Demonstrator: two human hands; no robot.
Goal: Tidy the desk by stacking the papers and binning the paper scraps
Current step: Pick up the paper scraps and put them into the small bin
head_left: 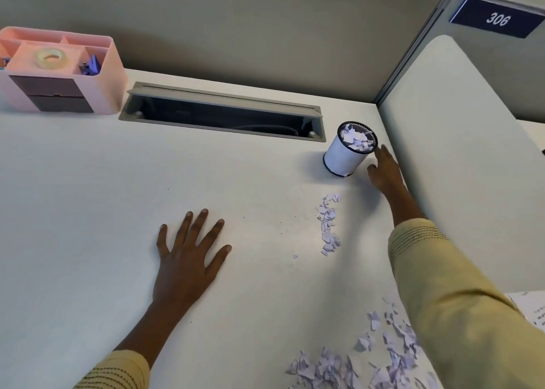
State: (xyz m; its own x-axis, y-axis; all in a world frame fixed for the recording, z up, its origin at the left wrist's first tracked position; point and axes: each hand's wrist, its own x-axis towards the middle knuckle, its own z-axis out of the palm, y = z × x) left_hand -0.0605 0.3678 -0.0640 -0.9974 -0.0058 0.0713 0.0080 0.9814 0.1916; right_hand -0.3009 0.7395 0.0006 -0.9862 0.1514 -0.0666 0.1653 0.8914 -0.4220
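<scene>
So on my feed the desk (88, 182) is mostly bare white up front. Back left there's a pink organizer (63, 73) with a tape roll (50, 58) sitting in its top and some blue clips in the next slot. Behind the middle of the desk runs a long cable slot (224, 114) with its flap open, and a pale divider (460, 158) walls off the right side. Up above it is a blue sign reading 306 (498, 19).

The bin (349, 150) is a small white cup with a black mesh rim, standing at the back right corner, just in front of the slot's right end and close to the divider. Its mouth faces up, and it's already got torn scraps in it.

Right hand (385, 172) is reached out just right of the bin, fingers straight and relaxed, holding nothing; can't tell if it's actually touching the bin. Left hand (188, 256) lies flat on the desk, fingers spread.

A thin trail of scraps (328, 223) runs front-to-back between the hands, its far end pointing at the bin. A bigger pile (354, 365) sits at the near edge under the right sleeve (448, 300), and a printed sheet (530, 309) pokes out at the far right, mostly hidden.
</scene>
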